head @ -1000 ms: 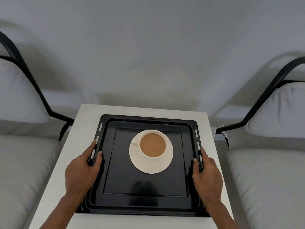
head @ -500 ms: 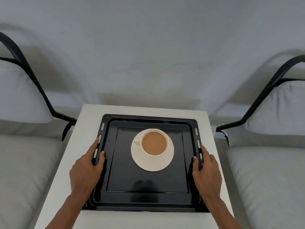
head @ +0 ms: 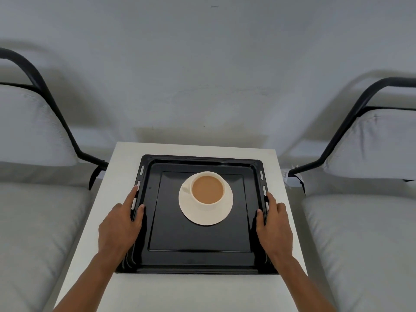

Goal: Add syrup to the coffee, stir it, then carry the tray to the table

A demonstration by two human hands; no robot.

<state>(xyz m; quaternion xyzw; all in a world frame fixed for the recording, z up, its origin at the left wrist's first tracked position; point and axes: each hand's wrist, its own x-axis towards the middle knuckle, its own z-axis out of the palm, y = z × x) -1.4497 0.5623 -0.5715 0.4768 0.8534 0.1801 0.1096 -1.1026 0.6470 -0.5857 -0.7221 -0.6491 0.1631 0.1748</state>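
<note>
A black metal tray (head: 200,261) lies on a small white table (head: 126,158). On the tray stands a cream cup of milky coffee (head: 207,190) on a cream saucer (head: 206,216), a little right of the tray's middle. My left hand (head: 120,226) grips the tray's left rim, thumb over the edge. My right hand (head: 274,224) grips the right rim the same way. No syrup or spoon is in view.
Grey cushioned chairs with black tube frames flank the table: one on the left (head: 33,210), one on the right (head: 364,233). A plain grey wall (head: 202,75) rises just behind the table's far edge.
The tray has slid farther onto the table, away from me, with both hands still on its rims. More of the table's near part now shows in front of the tray.
</note>
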